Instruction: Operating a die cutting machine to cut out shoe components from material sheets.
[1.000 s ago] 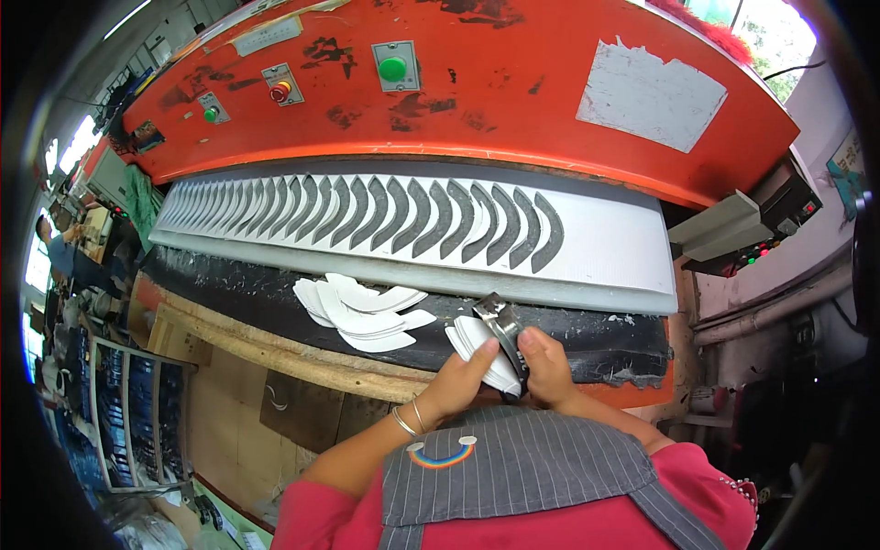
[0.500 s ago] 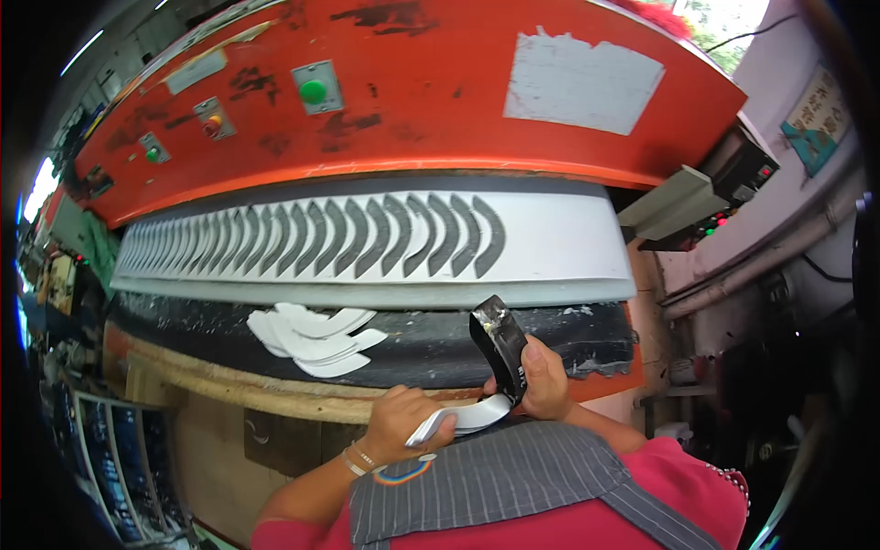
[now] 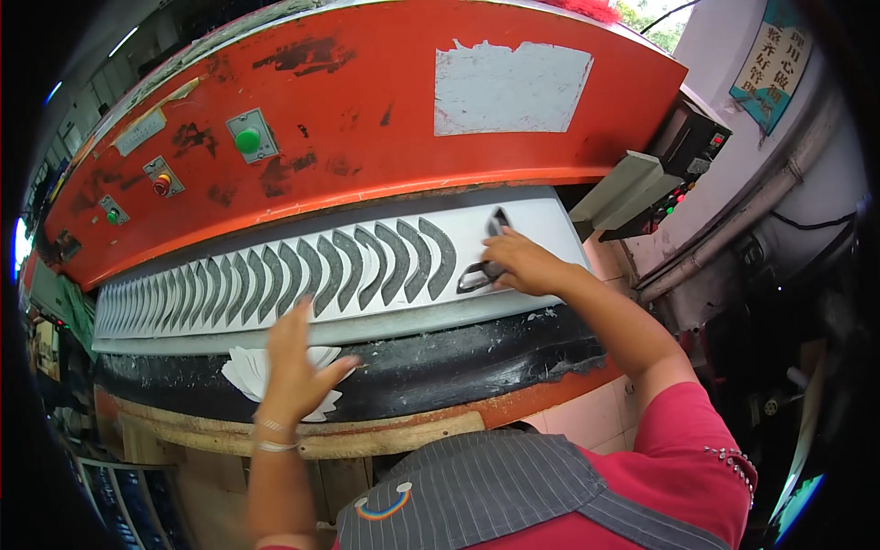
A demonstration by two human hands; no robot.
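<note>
My right hand [image 3: 521, 260] grips a black crescent-shaped cutting die [image 3: 473, 278] at the bare right part of a white sheet [image 3: 543, 213]. Whether the die rests flat there I cannot tell. To its left, a long row of dark crescent cut-outs [image 3: 431, 258] runs along the sheet. My left hand [image 3: 298, 371], smeared a little by motion, is raised with thumb and fingers apart and holds nothing. Partly behind it, a pile of white curved pieces [image 3: 246, 369] lies on the black front ledge.
A red machine beam [image 3: 367, 101] spans the back, with a green button [image 3: 247, 140] and a red knob [image 3: 162, 184]. At the right end stands a dark control box [image 3: 689, 142]. The black ledge [image 3: 440, 357] has a wooden front edge [image 3: 394, 438].
Both hands have parted. My right hand has carried the die forward onto the sheet. The white curved pieces have left my left hand, which has moved left by the pile. The view has shifted.
</note>
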